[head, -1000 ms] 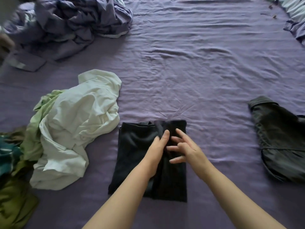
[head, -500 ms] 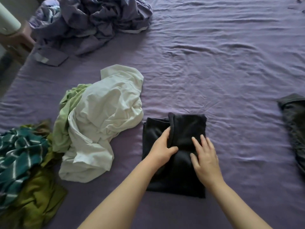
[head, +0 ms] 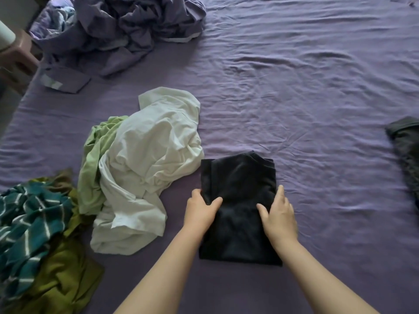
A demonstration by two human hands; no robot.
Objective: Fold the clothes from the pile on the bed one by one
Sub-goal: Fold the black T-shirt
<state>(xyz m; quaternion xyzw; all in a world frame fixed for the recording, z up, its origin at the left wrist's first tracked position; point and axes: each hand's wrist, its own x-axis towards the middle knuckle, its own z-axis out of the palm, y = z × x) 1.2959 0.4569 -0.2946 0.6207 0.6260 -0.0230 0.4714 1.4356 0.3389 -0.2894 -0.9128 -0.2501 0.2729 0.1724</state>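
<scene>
Item in hand: black garment (head: 239, 200), lying flat on the bed (head: 306, 87) as a compact rectangle directly under and between both hands.
Left hand (head: 200, 210): rests on the left edge of the black garment, thumb laid over the cloth and fingers at or under the edge; it appears to grip that edge, though the fingers are partly hidden.
Right hand (head: 280, 215): lies flat on the right side of the black garment, fingers straight and together, pressing the cloth down; it clamps nothing.
Progress, current item: judged nearly finished. The black garment already shows folded layers and squared edges; a last fold or smoothing may remain.
Progress, done: a dark garment (head: 405, 152) lies well to the right of the right hand. It may be an earlier finished piece; this cannot be confirmed.
Progress, left: the pile sits just left of the left hand and is unfolded. It holds a white garment (head: 145, 168), a light green garment (head: 95, 159), a teal striped garment (head: 29, 220) and an olive garment (head: 61, 275). At least four items are judged to remain.
Other cloth: crumpled purple bedding (head: 127, 30) lies far ahead of the left hand; it is probably not part of the pile.
Cut off: the dark garment runs out of the right border; the teal striped garment and olive garment run out of the left and lower borders.
Hidden: the lower layers of the pile, the left fingertips, and the fold count of the black garment cannot be made out.
</scene>
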